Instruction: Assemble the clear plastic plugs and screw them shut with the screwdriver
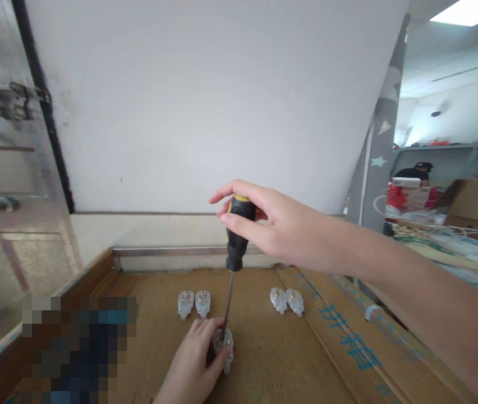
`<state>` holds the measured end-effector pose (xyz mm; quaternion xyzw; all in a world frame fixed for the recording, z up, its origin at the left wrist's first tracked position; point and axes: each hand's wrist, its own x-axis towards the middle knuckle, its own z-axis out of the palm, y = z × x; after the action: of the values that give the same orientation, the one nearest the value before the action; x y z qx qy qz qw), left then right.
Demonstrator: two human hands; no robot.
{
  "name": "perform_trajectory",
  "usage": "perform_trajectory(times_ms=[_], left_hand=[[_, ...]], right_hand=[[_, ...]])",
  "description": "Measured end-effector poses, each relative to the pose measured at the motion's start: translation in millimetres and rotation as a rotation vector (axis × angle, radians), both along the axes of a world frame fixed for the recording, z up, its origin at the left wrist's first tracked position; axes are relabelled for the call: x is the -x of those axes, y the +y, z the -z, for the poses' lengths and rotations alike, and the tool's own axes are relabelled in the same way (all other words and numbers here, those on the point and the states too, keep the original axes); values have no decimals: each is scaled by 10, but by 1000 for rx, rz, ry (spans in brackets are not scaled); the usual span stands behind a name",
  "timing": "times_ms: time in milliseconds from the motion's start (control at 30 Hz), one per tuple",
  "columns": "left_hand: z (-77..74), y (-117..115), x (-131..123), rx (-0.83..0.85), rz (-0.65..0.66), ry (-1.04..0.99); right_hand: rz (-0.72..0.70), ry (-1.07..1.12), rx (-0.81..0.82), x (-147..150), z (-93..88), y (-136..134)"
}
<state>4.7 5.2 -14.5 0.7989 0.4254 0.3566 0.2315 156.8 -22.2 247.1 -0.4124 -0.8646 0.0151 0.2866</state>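
Note:
My right hand (pixel 256 216) is closed around the black and yellow handle of a screwdriver (pixel 238 238), its index finger stretched over the top. The shaft runs down, slightly tilted, to a clear plastic electrical plug (pixel 228 359) on the cardboard. Around that plug my left hand (pixel 199 356) is closed, thumb on one side and fingers on the other. The exact spot where the tip meets the plug is too small to make out. Two similar clear plugs (pixel 194 303) lie behind my left hand, and another pair (pixel 286 301) lies farther right.
Cardboard (pixel 289 348) with blue writing covers the work surface, with a raised cardboard edge (pixel 83 286) at left. A white wall panel (pixel 205 112) stands behind it. A metal door (pixel 7 168) is at left. At right are piled materials (pixel 453 247) and a distant person (pixel 416 173).

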Motion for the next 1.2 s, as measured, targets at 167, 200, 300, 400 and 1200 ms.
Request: perform_trajectory(times_ms=[167,200,300,400,1200], left_hand=[[2,2,1,-2,-1,5],[1,1,1,-1,-3,8],[2,0,-1,-11,0,19],[-2,0,0,-19,7,33],[-34,-39,-2,81,4,62]], right_hand=[[249,-117,-292,9,-11,36],[197,-97,-222,6,-19,39],[-45,11,43,-4,-29,37],[22,-1,-87,6,-7,33],[172,-124,-255,60,-30,-5]])
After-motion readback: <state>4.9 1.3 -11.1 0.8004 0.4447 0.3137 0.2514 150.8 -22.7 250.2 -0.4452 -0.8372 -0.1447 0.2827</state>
